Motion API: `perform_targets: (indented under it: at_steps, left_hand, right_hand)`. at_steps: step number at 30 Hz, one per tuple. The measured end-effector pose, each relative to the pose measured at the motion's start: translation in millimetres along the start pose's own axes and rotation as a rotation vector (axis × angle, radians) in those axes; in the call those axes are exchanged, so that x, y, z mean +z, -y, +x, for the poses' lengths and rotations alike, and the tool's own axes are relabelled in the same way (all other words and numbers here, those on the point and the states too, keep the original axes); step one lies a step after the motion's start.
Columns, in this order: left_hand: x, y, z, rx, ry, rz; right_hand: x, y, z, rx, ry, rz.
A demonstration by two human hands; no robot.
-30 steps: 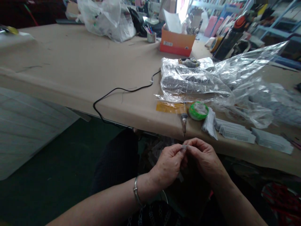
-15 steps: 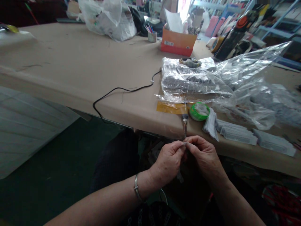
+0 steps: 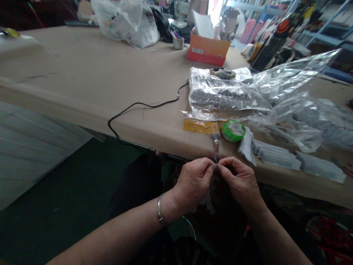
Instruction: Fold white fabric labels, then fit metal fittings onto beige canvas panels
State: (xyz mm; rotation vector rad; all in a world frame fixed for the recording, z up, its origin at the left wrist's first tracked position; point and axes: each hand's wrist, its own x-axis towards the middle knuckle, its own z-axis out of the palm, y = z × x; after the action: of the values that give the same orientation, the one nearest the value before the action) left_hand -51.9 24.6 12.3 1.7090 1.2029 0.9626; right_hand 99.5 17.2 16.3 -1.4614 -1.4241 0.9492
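My left hand (image 3: 193,182) and my right hand (image 3: 239,182) meet just below the table's front edge. Both pinch one small pale strip (image 3: 216,166) between thumb and fingers, right under the tip of a soldering iron (image 3: 216,145) that lies on the table and points over the edge. A silver bangle (image 3: 160,210) sits on my left wrist. A green spool (image 3: 233,130) lies beside the iron, next to stacks of grey labels (image 3: 275,154).
A black cord (image 3: 138,106) runs across the tan table (image 3: 96,81). Clear plastic bags (image 3: 248,92) hold more grey pieces at right. At the back stand an orange box (image 3: 208,48), a white bag (image 3: 127,22) and a pen cup (image 3: 178,42).
Both hands have risen together with the small strip, from below the table edge up to the soldering iron's tip.
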Motion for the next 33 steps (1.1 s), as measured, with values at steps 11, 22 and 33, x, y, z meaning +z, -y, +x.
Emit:
perform_targets:
  at_steps: [11,22,33]
  left_hand:
    - [0.1,5.0,6.0,0.039,-0.004,0.009]
    - [0.9,7.1,12.1,0.049,-0.009,-0.007]
    - [-3.8,6.6,-5.2,-0.017,0.06,-0.043]
  right_hand:
    - [1.7,2.8,2.4,-0.041,-0.028,-0.058]
    - [1.6,2.6,5.8,-0.071,-0.042,-0.076]
    - [-18.1,13.7,-14.1,-0.341,0.023,-0.366]
